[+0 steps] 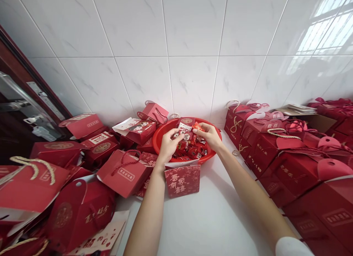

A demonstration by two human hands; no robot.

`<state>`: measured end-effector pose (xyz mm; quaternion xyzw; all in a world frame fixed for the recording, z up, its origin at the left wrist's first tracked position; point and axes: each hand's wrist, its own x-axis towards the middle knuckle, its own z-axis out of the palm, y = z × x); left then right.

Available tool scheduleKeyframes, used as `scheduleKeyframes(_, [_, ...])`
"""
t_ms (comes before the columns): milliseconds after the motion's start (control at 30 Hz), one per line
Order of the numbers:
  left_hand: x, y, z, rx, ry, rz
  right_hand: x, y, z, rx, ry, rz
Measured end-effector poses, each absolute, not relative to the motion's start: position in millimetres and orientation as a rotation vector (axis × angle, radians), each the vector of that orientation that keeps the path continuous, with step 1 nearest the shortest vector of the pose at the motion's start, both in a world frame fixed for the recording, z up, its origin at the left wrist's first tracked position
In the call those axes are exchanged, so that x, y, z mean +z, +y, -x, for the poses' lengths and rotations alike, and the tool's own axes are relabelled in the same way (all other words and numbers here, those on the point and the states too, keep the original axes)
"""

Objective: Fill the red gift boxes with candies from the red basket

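Observation:
Both of my hands are over a red plastic basket [214,157] of wrapped candies [193,153]. Fingers of my left hand [168,142] are pinched on a red-and-white candy packet [186,134]. My right hand [211,137] closes on a bright orange-red wrapped candy [198,127], close beside the left fingers. Just in front of the basket, a red gift box [182,182] with pale gold characters stands upright on the white table [201,223]; its top is partly hidden.
Many red candy boxes, some with rope handles [35,166], lie heaped at the left. Rows of closed red boxes [292,175] stand along the right. A tiled wall [193,79] rises behind, with a dark door [16,112] at the far left.

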<state>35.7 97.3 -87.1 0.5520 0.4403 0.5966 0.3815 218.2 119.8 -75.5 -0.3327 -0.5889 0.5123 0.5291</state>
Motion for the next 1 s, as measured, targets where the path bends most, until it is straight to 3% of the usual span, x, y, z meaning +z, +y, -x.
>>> scheduleKeyframes(567, [-15, 33, -29, 1.424, 0.945, -1.511, -26, 45, -211, 1.295, -1.487, 0.750])
scheduleKeyframes(1000, [-11, 9, 12, 0.538, 1.131, -1.957, -5, 26, -249, 1.106, -1.868, 0.675])
